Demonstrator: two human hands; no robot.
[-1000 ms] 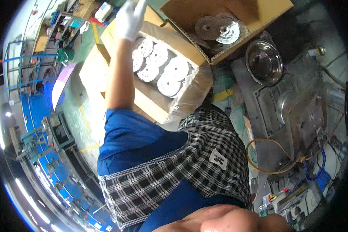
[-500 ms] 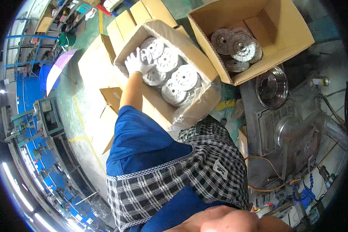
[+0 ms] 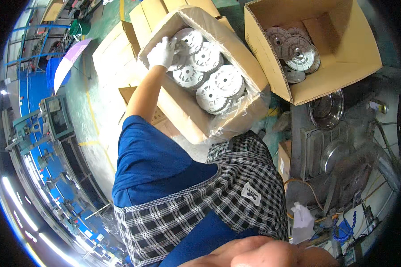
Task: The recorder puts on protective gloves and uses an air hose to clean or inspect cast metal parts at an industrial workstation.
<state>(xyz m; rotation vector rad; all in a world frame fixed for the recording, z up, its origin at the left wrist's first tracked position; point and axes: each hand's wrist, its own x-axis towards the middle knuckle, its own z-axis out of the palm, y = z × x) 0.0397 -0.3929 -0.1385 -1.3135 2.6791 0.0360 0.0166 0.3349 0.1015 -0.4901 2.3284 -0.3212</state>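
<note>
My left hand (image 3: 161, 53), in a white glove, reaches into the plastic-lined cardboard box (image 3: 187, 113) at its upper left corner. Its fingers are curled at the rim of a silvery slotted metal disc (image 3: 178, 62), which the glove partly covers. Beside it lie several more round metal discs (image 3: 206, 58) with centre holes, some stacked. At the lower right, my right hand (image 3: 302, 223) shows as a white glove close to my side; how its fingers lie is not clear.
A second open carton (image 3: 338, 84) at the upper right holds several metal discs (image 3: 298, 53). Below it, a shiny round metal bowl shape (image 3: 326, 109) rests by grey machinery (image 3: 336, 155). Closed cartons (image 3: 116, 53) and an umbrella (image 3: 71, 62) stand to the left.
My left hand's spread fingers have curled in at the disc. My right glove has come into view at the lower right. The view has shifted, moving the boxes up and right.
</note>
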